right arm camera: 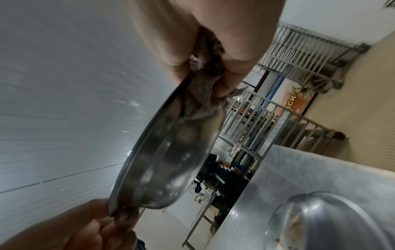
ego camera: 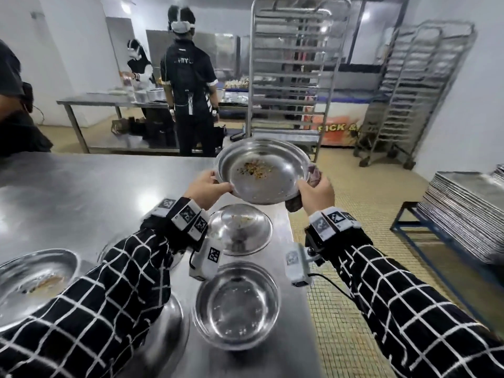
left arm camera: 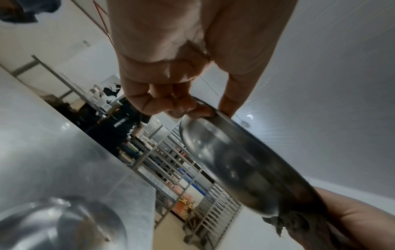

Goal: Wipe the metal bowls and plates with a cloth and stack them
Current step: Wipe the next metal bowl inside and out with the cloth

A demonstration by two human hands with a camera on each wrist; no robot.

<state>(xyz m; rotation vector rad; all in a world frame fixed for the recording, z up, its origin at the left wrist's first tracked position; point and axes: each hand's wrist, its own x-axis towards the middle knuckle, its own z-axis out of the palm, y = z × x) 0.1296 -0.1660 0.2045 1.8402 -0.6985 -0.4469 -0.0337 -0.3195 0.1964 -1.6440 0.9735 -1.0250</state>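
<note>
The stiff, probably slick steel plate [ego camera: 263, 170] hung rim-pinched between left hand [ego camera: 207, 186] and right hand [ego camera: 317, 193], which also clutched the cloth [ego camera: 296, 201].

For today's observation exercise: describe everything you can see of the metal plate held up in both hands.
The metal plate is round, shallow and shiny, with a raised rim. Yellowish-brown food crumbs are scattered over its middle. It is lifted clear of the steel table and tilted toward the wearer. The left hand pinches its left rim; the right hand holds the right rim with a dark cloth bunched against it.
</note>
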